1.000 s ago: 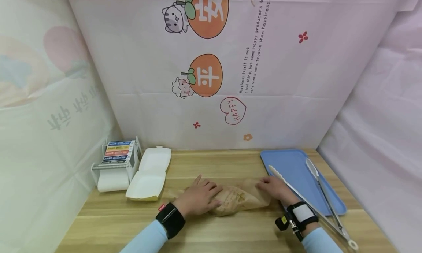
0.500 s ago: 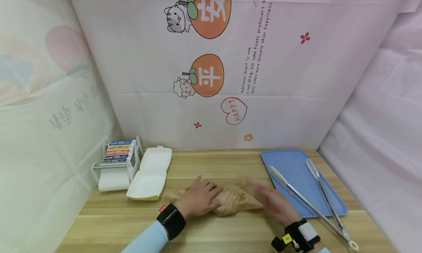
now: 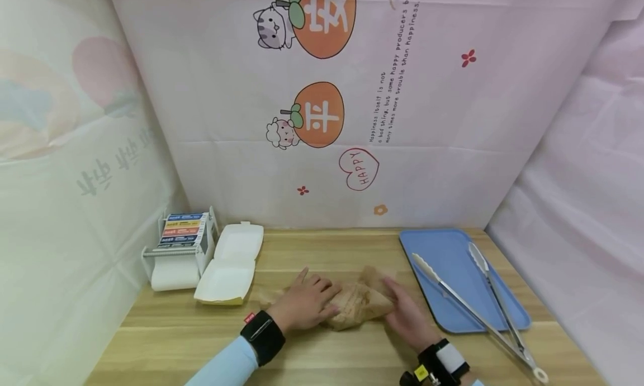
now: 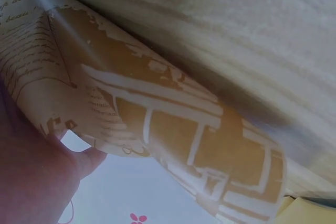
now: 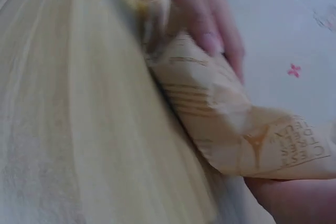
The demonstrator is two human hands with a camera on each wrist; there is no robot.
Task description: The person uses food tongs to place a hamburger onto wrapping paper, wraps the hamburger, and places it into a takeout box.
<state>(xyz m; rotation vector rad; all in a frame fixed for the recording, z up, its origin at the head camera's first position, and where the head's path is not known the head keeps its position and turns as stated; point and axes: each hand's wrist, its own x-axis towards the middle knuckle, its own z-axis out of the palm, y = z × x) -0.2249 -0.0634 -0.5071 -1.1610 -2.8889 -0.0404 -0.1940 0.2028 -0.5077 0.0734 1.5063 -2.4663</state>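
A bundle wrapped in brown printed food paper (image 3: 356,303) lies mid-table; its contents are hidden. My left hand (image 3: 303,303) holds the bundle's left part from above, thumb on the near side and fingers over the far side. In the left wrist view, a rolled paper end (image 4: 194,129) extends beyond that hand. My right hand (image 3: 408,319) touches the bundle's right end, its fingers fairly straight along the raised paper there. The right wrist view shows the paper (image 5: 226,119) resting over part of my right hand (image 5: 294,198).
An open white clamshell box (image 3: 228,266) stands left of the bundle, beside a white dispenser (image 3: 178,252) with colour-striped labels. To the right is a blue tray (image 3: 437,243), with open metal tongs (image 3: 495,333) lying across it and past its near edge. Cloth-covered walls enclose the table.
My right hand has left the flattened paper at the right, swung nearer and to the left, and now raises the paper's right end toward the bundle. The left hand has stayed in place.
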